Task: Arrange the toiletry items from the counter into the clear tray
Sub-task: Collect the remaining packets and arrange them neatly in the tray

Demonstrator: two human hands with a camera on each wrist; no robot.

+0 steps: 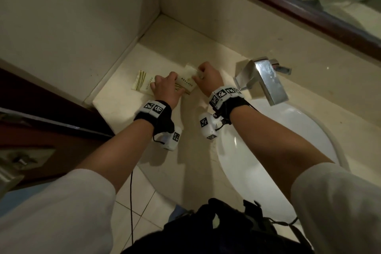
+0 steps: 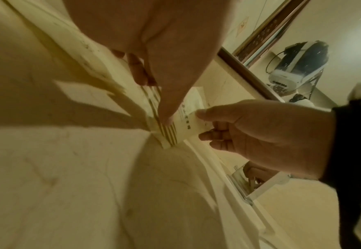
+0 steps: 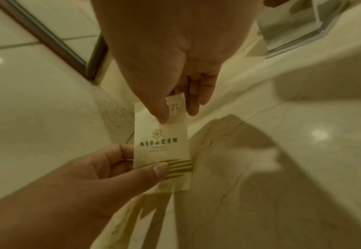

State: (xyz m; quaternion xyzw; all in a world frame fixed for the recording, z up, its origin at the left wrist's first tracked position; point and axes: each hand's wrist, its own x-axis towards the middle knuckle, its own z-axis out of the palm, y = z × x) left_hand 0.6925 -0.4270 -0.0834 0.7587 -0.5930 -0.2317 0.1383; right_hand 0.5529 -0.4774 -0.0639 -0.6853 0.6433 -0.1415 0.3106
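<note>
A cream toiletry packet (image 3: 160, 144) with a gold flower logo and green stripes is held just above the counter (image 1: 185, 51) between both hands. My left hand (image 1: 158, 83) pinches its striped end, thumb on top. My right hand (image 1: 199, 74) pinches the opposite end; a second small packet (image 3: 175, 105) shows behind that thumb. Another striped packet (image 1: 141, 82) lies flat on the counter, to the left of my left hand. In the left wrist view the held packet (image 2: 175, 131) sits between my left thumb and my right hand (image 2: 209, 128). I cannot make out a clear tray in any view.
A chrome faucet (image 1: 266, 80) stands just right of my right hand, above the white sink basin (image 1: 268, 150). Walls close the counter at the back and left. A wood-framed mirror (image 1: 309, 12) hangs above. A dark wooden door (image 1: 41, 109) lies at the left.
</note>
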